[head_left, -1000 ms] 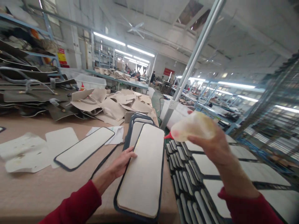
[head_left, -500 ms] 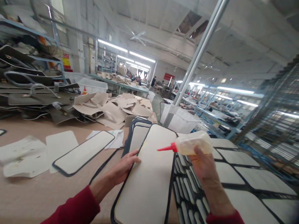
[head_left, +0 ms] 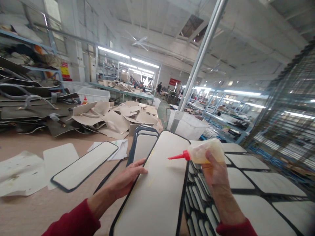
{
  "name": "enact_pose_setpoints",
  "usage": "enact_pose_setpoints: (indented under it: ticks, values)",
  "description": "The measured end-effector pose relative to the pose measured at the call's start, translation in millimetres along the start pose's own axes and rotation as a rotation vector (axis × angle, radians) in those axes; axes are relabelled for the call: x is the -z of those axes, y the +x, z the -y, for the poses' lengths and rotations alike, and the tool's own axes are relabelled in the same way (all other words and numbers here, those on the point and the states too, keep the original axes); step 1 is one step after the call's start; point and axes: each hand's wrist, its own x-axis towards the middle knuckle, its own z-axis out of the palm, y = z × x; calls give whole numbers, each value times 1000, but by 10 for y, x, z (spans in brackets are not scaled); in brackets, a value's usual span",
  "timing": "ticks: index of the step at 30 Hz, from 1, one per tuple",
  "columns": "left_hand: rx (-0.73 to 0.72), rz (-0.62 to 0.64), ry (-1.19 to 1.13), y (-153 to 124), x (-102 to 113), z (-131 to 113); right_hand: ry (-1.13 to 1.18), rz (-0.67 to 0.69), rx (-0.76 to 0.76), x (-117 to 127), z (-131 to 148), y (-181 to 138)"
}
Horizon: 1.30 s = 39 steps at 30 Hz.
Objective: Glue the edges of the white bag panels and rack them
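My left hand (head_left: 133,175) grips the left edge of a long cream panel (head_left: 157,196) with rounded corners and a dark border, its thumb on the top face. My right hand (head_left: 216,170) is wrapped round a translucent squeeze bottle (head_left: 204,151) of yellowish liquid, held sideways. The bottle's red nozzle (head_left: 179,155) points left above the upper part of the panel; whether its tip touches the surface I cannot tell. Faint yellowish streaks show on the panel between the nozzle and my left thumb. Behind the panel lies a stack of similar dark-edged panels (head_left: 145,144).
On the table (head_left: 31,213) at left lie another dark-edged panel (head_left: 86,167) and a stained sheet (head_left: 22,175). Beige bag pieces (head_left: 115,118) and dark bag pieces (head_left: 31,111) are heaped behind. Cream pieces (head_left: 256,162) spread at right. A metal post (head_left: 197,62) rises beyond the panel.
The view has shifted slightly. The nozzle stays over the panel, a little further right in view. A yellowish streak below my left thumb shows more clearly now. Both hands keep their holds.
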Motion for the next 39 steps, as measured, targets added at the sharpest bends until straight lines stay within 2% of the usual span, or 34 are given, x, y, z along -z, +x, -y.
enact_pose_setpoints:
  ticks: [8,11,19,26,31,39]
  values:
    - [-13,-16,-1,-28,-32,-3,-46,19,-14,5,38,6]
    - [-21,-56,13,-8,4,12,-89,104,-44,-41,161,-14]
    - [-30,-103,44,243,207,200,-288,481,-110,-327,453,99]
    - [-18,-90,30,337,202,263,-287,631,-250,-545,464,300]
    - [-30,-93,21,295,137,204,-291,621,-257,-561,393,325]
    - [-65,-79,42,298,142,185,-154,382,-173,-341,382,341]
